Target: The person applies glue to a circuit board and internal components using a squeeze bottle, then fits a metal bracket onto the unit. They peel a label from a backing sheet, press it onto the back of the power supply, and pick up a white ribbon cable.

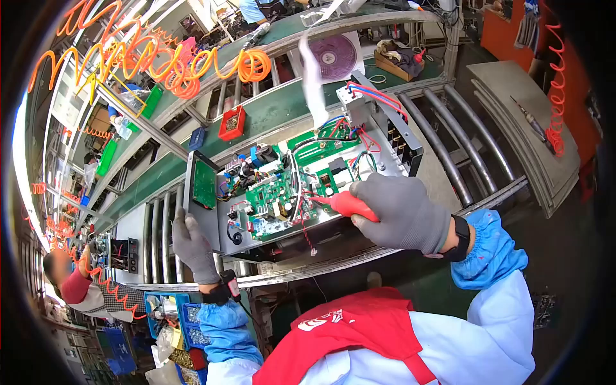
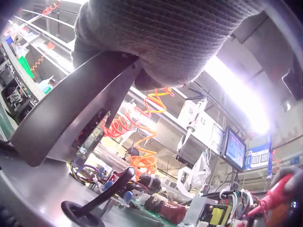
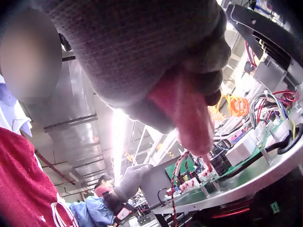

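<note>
My gloved left hand (image 1: 196, 248) grips the dark upright end panel (image 2: 71, 111) of an open metal chassis, fingers wrapped over its edge. Inside the chassis sit green circuit boards (image 1: 269, 194) with wires, coils and connectors. In my gloved right hand (image 1: 405, 215) is a red, tapered, bottle-like tool (image 1: 351, 204) with a narrow tip. That tip points at the board's front edge, close by white connectors, in the right wrist view. A twisted red-and-black lead (image 1: 310, 239) with a white plug hangs over the front side. The fingers hide part of the red tool.
The chassis rests on a conveyor with metal rollers (image 1: 459, 157). Behind stand a red parts bin (image 1: 232, 123), a blue bin (image 1: 197, 138) and a cardboard box (image 1: 394, 64). Orange coiled hoses (image 1: 253, 65) hang overhead. At the left another person works beside a second unit (image 1: 123, 253).
</note>
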`<state>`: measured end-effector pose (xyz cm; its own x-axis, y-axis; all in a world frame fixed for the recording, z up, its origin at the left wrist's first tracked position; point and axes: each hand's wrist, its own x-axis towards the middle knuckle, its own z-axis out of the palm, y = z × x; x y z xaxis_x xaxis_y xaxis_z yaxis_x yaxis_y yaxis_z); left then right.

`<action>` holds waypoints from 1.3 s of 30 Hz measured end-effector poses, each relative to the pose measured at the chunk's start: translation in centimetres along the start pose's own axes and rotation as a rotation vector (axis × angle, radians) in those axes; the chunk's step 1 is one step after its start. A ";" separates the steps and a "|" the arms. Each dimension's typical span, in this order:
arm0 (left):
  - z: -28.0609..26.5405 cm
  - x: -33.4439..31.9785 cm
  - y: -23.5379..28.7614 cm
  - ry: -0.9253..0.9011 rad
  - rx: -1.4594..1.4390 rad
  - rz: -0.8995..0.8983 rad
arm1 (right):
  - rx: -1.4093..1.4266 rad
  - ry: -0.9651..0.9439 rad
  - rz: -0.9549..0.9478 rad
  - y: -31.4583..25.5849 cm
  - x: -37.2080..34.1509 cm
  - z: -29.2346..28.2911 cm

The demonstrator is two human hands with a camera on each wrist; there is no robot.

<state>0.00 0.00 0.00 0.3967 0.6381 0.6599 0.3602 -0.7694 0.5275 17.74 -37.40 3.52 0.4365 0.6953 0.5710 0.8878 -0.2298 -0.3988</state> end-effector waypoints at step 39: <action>0.0 0.0 0.5 0.015 -0.014 -0.009 | 0.078 -0.065 0.096 2.1 3.3 0.1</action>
<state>0.15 -0.40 0.22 0.3806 0.6450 0.6627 0.3522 -0.7637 0.5410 21.03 -35.56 4.50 0.5064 0.7161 0.4804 0.8269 -0.2455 -0.5059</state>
